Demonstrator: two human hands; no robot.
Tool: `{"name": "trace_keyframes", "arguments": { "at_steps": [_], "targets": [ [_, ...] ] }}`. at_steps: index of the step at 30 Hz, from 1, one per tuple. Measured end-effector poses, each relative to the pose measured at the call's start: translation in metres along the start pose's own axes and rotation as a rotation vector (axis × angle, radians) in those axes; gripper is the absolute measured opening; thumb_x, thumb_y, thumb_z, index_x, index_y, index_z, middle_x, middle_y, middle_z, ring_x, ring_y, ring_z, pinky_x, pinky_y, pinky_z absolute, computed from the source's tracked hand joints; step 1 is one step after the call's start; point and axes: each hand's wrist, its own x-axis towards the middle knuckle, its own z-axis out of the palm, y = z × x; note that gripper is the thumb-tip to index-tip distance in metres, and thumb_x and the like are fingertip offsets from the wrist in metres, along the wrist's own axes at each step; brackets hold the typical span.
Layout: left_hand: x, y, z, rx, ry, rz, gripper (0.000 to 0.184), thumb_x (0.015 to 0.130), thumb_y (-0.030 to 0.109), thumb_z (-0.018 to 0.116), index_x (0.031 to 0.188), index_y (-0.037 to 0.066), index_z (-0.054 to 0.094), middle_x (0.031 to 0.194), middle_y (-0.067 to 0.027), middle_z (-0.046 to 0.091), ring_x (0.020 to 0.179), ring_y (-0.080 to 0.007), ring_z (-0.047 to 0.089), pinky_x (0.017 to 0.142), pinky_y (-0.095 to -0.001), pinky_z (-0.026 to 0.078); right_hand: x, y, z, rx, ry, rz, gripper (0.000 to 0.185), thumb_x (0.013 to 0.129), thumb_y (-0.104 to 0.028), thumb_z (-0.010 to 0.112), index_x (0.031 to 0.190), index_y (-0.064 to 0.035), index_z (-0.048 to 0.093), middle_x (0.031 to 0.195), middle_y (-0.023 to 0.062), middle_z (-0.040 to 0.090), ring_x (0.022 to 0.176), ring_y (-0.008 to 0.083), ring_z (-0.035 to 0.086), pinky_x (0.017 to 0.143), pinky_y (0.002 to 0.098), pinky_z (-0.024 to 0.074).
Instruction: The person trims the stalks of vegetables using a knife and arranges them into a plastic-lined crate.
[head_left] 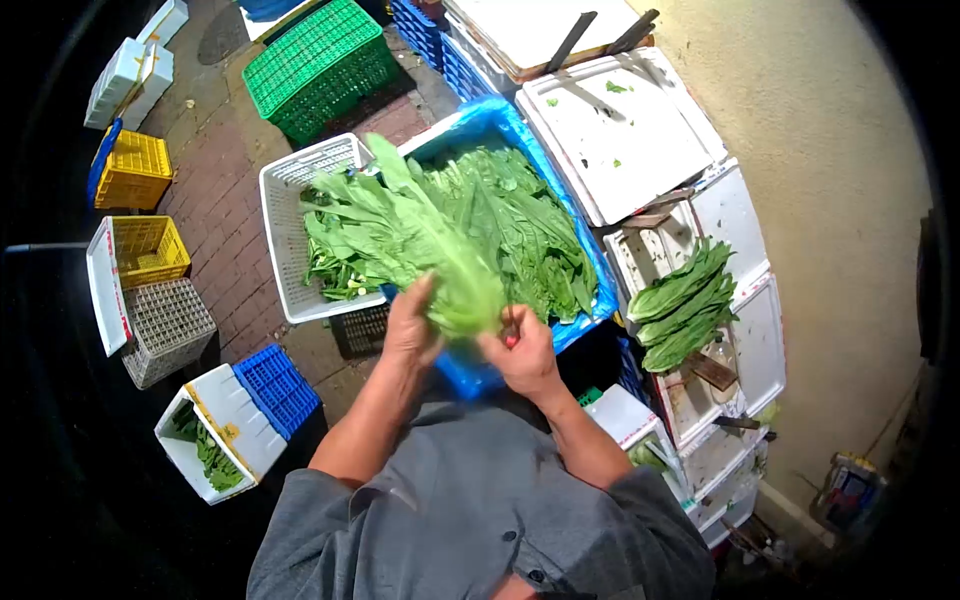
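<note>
A long head of leaf lettuce (pixel 425 235) is held up in front of me, its leaves pointing away and its pale base near my body. My left hand (pixel 409 325) grips it by the lower left side. Close to the base, my right hand (pixel 530 350) is closed around a small red object (pixel 511 341), mostly hidden by the fingers, so its kind is unclear. Under the held head, more lettuce (pixel 540 235) fills a box lined with blue plastic (pixel 603 270). Left of it, a white basket (pixel 283 235) holds leafy trimmings (pixel 330 265).
Several lettuce heads (pixel 690 305) lie bunched on white foam boxes (pixel 640 140) at the right, beside a wall (pixel 820 150). A green crate (pixel 320 65) stands beyond the basket. Yellow crates (pixel 135 165), a grey crate (pixel 170 320) and a blue crate (pixel 277 390) line the left.
</note>
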Motion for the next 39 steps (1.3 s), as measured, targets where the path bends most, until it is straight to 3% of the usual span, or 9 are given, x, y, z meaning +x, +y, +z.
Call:
{"name": "trace_keyframes", "arguments": {
  "at_steps": [7, 10, 11, 13, 17, 27, 33, 36, 39],
  "targets": [
    [-0.031, 0.081, -0.014, -0.42, 0.136, 0.22, 0.035, 0.097, 0.029, 0.059, 0.121, 0.004, 0.059, 0.114, -0.0111, 0.067, 0.1, -0.0247, 0.066, 0.09, -0.0433, 0.054, 0.029, -0.05, 0.046, 0.164, -0.267, -0.342, 0.04, 0.09, -0.019, 0.068, 0.125, -0.0013, 0.059, 0.096, 0.0168, 0.069, 0.083, 0.0296, 0.069, 0.075, 0.0369, 0.0537],
    [-0.033, 0.095, -0.04, -0.553, 0.264, 0.246, 0.034, 0.097, 0.031, 0.058, 0.12, 0.006, 0.06, 0.11, -0.0108, 0.067, 0.095, -0.0244, 0.066, 0.085, -0.042, 0.055, 0.034, -0.046, 0.084, 0.034, -0.264, -0.485, 0.051, 0.092, -0.025, 0.067, 0.135, -0.002, 0.053, 0.091, 0.016, 0.068, 0.074, 0.0328, 0.067, 0.068, 0.0402, 0.0523],
    [-0.026, 0.089, -0.087, -0.576, 0.137, 0.199, 0.035, 0.097, 0.031, 0.058, 0.121, 0.005, 0.06, 0.112, -0.0112, 0.067, 0.097, -0.0256, 0.065, 0.088, -0.0422, 0.055, 0.033, -0.05, 0.094, 0.003, -0.298, -0.466, 0.055, 0.091, -0.026, 0.068, 0.137, -0.0019, 0.05, 0.088, 0.0157, 0.067, 0.072, 0.0332, 0.066, 0.066, 0.0407, 0.0518],
    [-0.034, 0.094, -0.089, -0.614, 0.143, 0.17, 0.041, 0.098, 0.035, 0.054, 0.125, 0.005, 0.06, 0.121, -0.014, 0.065, 0.108, -0.0293, 0.063, 0.097, -0.0466, 0.051, 0.033, -0.048, 0.117, -0.054, -0.36, -0.495, 0.07, 0.09, -0.032, 0.07, 0.145, -0.001, 0.039, 0.08, 0.015, 0.065, 0.067, 0.0341, 0.064, 0.061, 0.0417, 0.05],
    [-0.04, 0.092, -0.112, -0.665, 0.167, 0.14, 0.046, 0.101, 0.039, 0.048, 0.134, 0.007, 0.055, 0.134, -0.0157, 0.059, 0.119, -0.0339, 0.059, 0.105, -0.0511, 0.045, 0.037, -0.048, 0.145, -0.075, -0.398, -0.576, 0.077, 0.088, -0.037, 0.071, 0.146, 0.0, 0.036, 0.074, 0.0148, 0.063, 0.064, 0.0343, 0.064, 0.058, 0.0431, 0.0488],
    [-0.047, 0.102, -0.125, -0.636, 0.341, 0.092, 0.052, 0.101, 0.048, 0.043, 0.134, 0.009, 0.054, 0.131, -0.0146, 0.061, 0.116, -0.0324, 0.061, 0.099, -0.0488, 0.051, 0.051, -0.04, 0.171, -0.247, -0.454, -0.715, 0.076, 0.087, -0.036, 0.072, 0.144, -0.0009, 0.038, 0.071, 0.0158, 0.063, 0.064, 0.037, 0.064, 0.057, 0.0465, 0.0482],
    [-0.041, 0.107, -0.143, -0.635, 0.353, 0.108, 0.048, 0.102, 0.044, 0.043, 0.131, 0.008, 0.058, 0.131, -0.0132, 0.061, 0.118, -0.0317, 0.06, 0.103, -0.0489, 0.048, 0.063, -0.063, 0.175, -0.322, -0.505, -0.745, 0.062, 0.09, -0.033, 0.069, 0.142, -0.0085, 0.045, 0.088, 0.0173, 0.068, 0.074, 0.039, 0.066, 0.063, 0.0457, 0.0508],
    [-0.046, 0.116, -0.14, -0.731, 0.333, 0.082, 0.049, 0.102, 0.044, 0.045, 0.132, 0.008, 0.057, 0.13, -0.0128, 0.062, 0.117, -0.031, 0.061, 0.102, -0.0481, 0.049, 0.071, -0.068, 0.179, -0.291, -0.586, -0.715, 0.055, 0.09, -0.021, 0.068, 0.14, -0.0087, 0.05, 0.097, 0.0208, 0.069, 0.083, 0.0412, 0.068, 0.071, 0.0434, 0.0551],
    [-0.051, 0.122, -0.144, -0.745, 0.344, 0.092, 0.048, 0.101, 0.045, 0.045, 0.129, 0.009, 0.059, 0.128, -0.0124, 0.063, 0.116, -0.0306, 0.061, 0.098, -0.0471, 0.052, 0.076, -0.067, 0.188, -0.31, -0.648, -0.679, 0.049, 0.095, -0.028, 0.061, 0.14, -0.0156, 0.049, 0.099, 0.0165, 0.068, 0.089, 0.0372, 0.066, 0.072, 0.0446, 0.0521]
  ]
}}
